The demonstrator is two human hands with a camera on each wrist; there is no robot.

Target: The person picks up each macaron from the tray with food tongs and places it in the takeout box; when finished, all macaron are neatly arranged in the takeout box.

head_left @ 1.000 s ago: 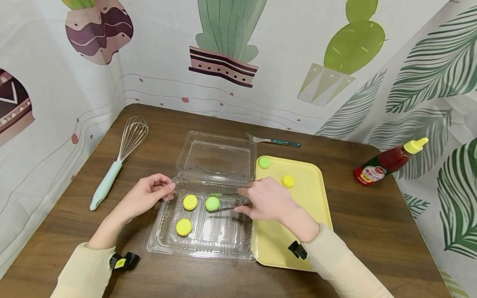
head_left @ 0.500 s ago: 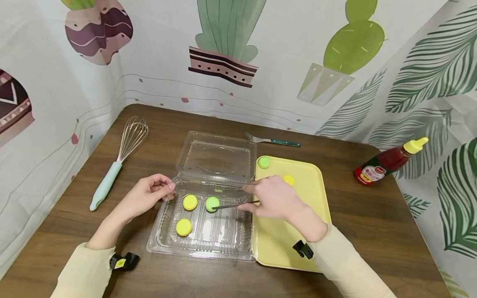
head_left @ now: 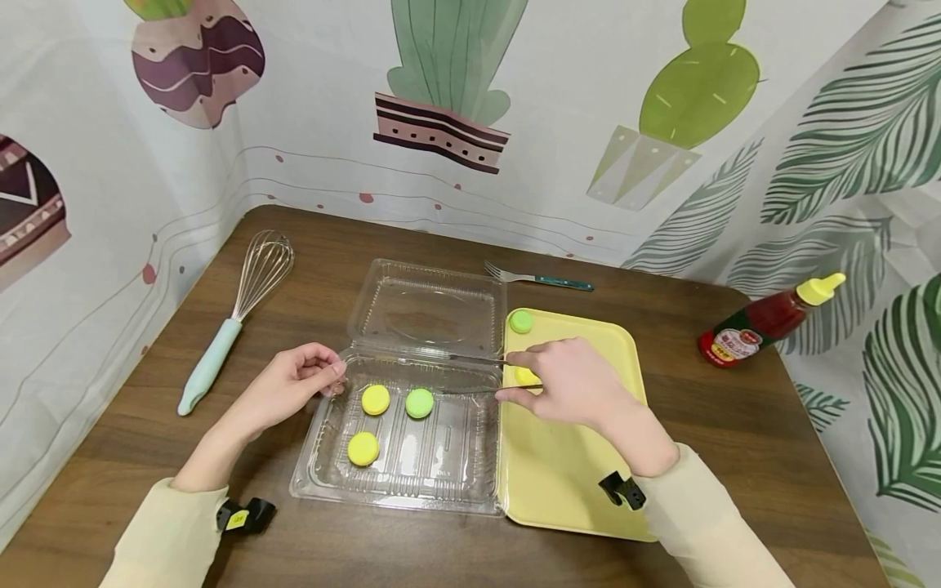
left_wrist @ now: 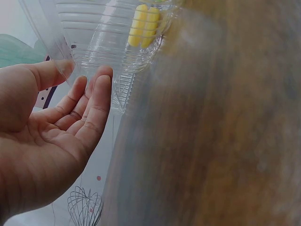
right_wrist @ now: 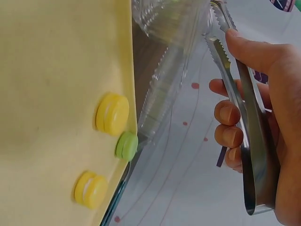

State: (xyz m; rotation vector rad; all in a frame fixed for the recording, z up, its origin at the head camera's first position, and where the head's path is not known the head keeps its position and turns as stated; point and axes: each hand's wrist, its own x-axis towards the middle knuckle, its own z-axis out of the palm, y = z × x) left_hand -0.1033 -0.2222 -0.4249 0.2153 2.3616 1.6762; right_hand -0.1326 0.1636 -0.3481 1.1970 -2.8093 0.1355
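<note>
My right hand (head_left: 569,380) grips metal tongs (right_wrist: 258,165), their serrated tips apart with nothing between them, over the right side of the clear plastic container (head_left: 397,500). Inside that container lie a green macaron (head_left: 419,403) and two yellow macarons (head_left: 376,400). At its left rim is my left hand (head_left: 301,380), thumb and fingertips lightly holding the plastic edge. On the yellow tray (head_left: 559,490), a green macaron (head_left: 521,322) sits at the far left corner. Two yellow macarons (right_wrist: 113,114) are there too; in the head view the right hand partly hides them.
The container's open lid (head_left: 434,306) lies flat behind it. A fork (head_left: 547,281) rests behind the tray, and a whisk (head_left: 228,331) with a pale green handle lies left. A red sauce bottle (head_left: 750,331) is at the right, near the patterned cloth wall (head_left: 559,98).
The tongs have let go of the green macaron, which stays in the container. My right hand has moved right with the tongs, toward the tray. The left hand has stayed put.
</note>
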